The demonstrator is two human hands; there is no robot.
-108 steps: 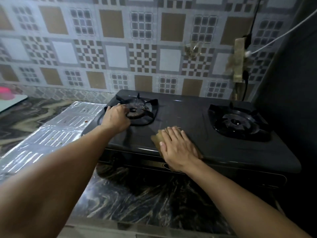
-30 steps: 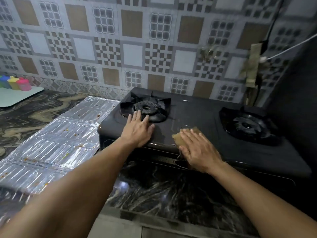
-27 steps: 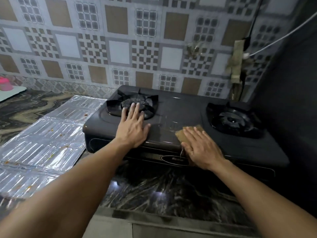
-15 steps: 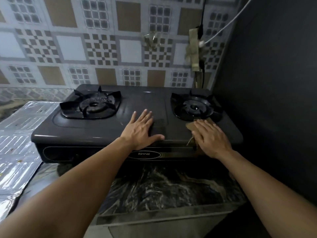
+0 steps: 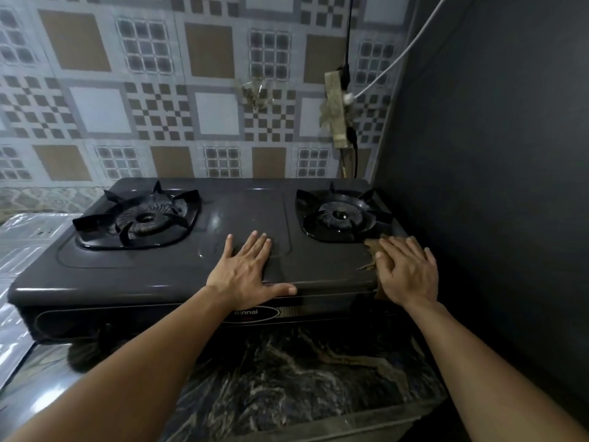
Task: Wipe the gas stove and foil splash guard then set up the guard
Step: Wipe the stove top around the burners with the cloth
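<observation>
while my left hand lies flat and open on the gas stove, my right hand presses a brown cloth with straight fingers beside the right burner.

brown cloth mostly under the right hand; foil guard cut off at left

Patterned tile wall fills the upper left and centre of frame. Grimy power strip hangs on it at upper right, white cable and black cable plugged in. Dark panel at right. Marble countertop across the bottom.
</observation>
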